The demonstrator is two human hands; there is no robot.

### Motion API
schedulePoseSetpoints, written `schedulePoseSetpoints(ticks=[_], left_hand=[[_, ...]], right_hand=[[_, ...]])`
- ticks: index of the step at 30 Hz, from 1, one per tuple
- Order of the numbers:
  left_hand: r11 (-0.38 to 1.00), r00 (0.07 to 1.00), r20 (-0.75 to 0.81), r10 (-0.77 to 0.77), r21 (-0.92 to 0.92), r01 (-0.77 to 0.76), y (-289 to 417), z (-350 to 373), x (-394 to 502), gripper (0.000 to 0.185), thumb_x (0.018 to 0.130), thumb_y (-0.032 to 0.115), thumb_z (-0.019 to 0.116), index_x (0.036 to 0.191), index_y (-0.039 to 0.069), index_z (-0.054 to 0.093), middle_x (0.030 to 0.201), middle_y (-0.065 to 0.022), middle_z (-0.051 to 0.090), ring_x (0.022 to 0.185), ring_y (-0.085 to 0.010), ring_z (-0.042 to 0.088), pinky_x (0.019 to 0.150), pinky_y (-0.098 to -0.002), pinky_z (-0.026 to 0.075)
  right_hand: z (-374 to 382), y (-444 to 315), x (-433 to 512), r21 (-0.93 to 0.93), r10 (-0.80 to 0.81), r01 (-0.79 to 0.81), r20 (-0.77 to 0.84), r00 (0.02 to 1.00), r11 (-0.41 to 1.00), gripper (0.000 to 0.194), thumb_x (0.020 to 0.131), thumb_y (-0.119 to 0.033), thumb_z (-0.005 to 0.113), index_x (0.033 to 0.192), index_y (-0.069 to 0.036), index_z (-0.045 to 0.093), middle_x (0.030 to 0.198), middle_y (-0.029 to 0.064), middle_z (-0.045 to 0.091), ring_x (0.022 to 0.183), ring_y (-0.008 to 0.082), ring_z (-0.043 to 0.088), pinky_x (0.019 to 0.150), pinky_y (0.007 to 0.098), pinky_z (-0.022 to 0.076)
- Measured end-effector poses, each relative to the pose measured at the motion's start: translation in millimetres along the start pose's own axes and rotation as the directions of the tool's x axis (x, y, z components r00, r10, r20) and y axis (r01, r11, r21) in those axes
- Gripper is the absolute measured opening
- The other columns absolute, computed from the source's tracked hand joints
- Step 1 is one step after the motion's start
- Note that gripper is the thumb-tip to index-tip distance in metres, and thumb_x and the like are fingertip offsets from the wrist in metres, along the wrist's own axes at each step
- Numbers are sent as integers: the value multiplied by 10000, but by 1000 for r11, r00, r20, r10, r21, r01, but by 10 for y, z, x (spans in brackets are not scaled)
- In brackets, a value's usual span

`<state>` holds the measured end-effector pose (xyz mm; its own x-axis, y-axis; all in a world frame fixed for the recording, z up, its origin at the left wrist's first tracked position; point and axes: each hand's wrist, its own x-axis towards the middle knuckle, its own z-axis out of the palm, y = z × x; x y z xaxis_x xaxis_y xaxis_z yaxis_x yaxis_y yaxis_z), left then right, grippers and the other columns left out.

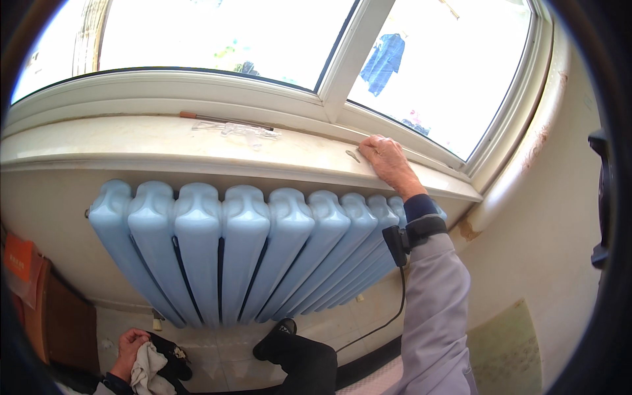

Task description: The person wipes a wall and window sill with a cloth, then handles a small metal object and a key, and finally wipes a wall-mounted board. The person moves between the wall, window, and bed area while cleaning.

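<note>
My right hand (387, 159) rests on the pale windowsill (123, 138) near the window frame, its fingers curled downward. The fingertips are hidden, so whether they grip anything does not show. Just left of them lies a small slim object (353, 156), possibly a key. Farther left on the sill are a clear plastic toy gun (237, 129) and a thin dark stick with a reddish-brown end (227, 120). Low at the left, my left hand (131, 348) grips a crumpled off-white cloth (149, 368) that hangs beside my leg.
Below the sill stands a pale blue column radiator (245, 212). A black device (396, 245) with a cable is strapped to my right wrist. A brown wooden cabinet (71, 316) is at the lower left, with an orange bag (19, 256) by it. A white pipe (535, 133) runs down the right corner.
</note>
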<state>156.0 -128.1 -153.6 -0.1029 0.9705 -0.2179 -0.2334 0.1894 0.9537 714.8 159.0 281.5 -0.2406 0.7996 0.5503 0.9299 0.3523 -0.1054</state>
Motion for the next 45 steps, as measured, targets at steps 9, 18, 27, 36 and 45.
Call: schedulePoseSetpoints(ticks=[9,18,27,36,45], left_hand=[[1000,1000,-14,15,2,-15,-114,-67,26,69,932,33,697,990,-3,690,848,-78,711,755,-139,672,706,-284,556],[993,999,-16,42,113,-40,7,11,2,82,921,34,702,1000,14,704,866,-46,703,788,-113,654,718,-267,537],[943,970,239,-39,331,-44,806,1023,-535,129,928,84,702,1025,-1,711,918,-29,713,844,-92,642,763,-255,514],[977,727,665,-171,211,38,1555,2309,-1280,261,974,147,692,1201,20,669,921,17,663,822,-31,586,729,-215,478],[984,698,696,-169,81,158,1419,2629,-1446,223,1005,181,659,1152,13,640,954,16,662,843,-35,590,729,-214,483]], right_hand=[[91,55,81,-42,147,-157,-182,972,987,263,1028,-269,520,1043,-51,667,953,195,717,958,403,678,852,475,511],[-450,-402,-629,562,215,-49,-233,949,825,242,1072,-238,515,1023,-17,602,806,45,632,746,127,675,623,258,578],[-424,-1455,-2610,794,347,-326,156,925,513,182,1038,-140,579,1027,39,613,817,67,644,703,124,655,648,262,551],[-49,-2159,-3749,874,241,-367,300,923,319,112,1025,-46,575,1056,54,613,900,86,631,737,132,649,665,261,551],[71,-2305,-3993,797,124,-158,105,987,583,48,966,-8,646,1002,20,662,850,81,643,688,118,611,608,264,498]])
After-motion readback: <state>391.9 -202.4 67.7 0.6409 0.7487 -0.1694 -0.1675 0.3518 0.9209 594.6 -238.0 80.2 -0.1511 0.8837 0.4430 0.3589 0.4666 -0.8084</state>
